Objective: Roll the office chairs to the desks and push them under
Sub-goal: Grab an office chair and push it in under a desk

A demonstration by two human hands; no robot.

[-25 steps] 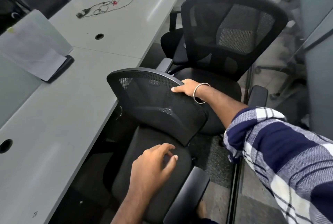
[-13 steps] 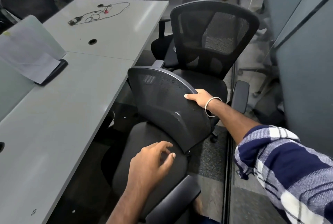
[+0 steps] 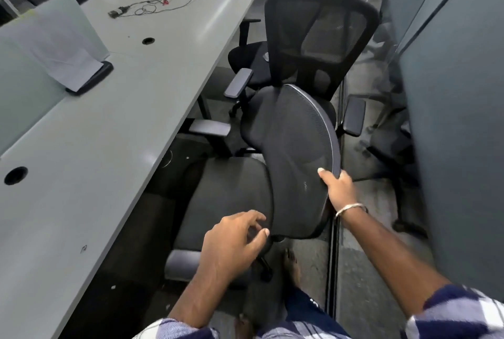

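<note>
A black mesh office chair (image 3: 294,153) stands beside the long grey desk (image 3: 103,131), its seat (image 3: 226,194) facing the desk edge and its backrest turned toward me. My right hand (image 3: 339,188) grips the top rim of that backrest, thumb on the mesh. My left hand (image 3: 231,243) hovers over the rear of the seat with fingers loosely curled, holding nothing. A second black mesh chair (image 3: 319,38) stands just behind the first, next to the desk's far half.
Grey partition panels (image 3: 450,120) close off the right side, leaving a narrow aisle. On the desk lie a tangle of cable (image 3: 152,6) and a frosted divider (image 3: 49,36) in a black foot. My bare foot (image 3: 293,265) is near the chair's base.
The near chair has swivelled, its backrest swinging right and toward me with my right hand on its rim. My left hand stays hovering over the seat.
</note>
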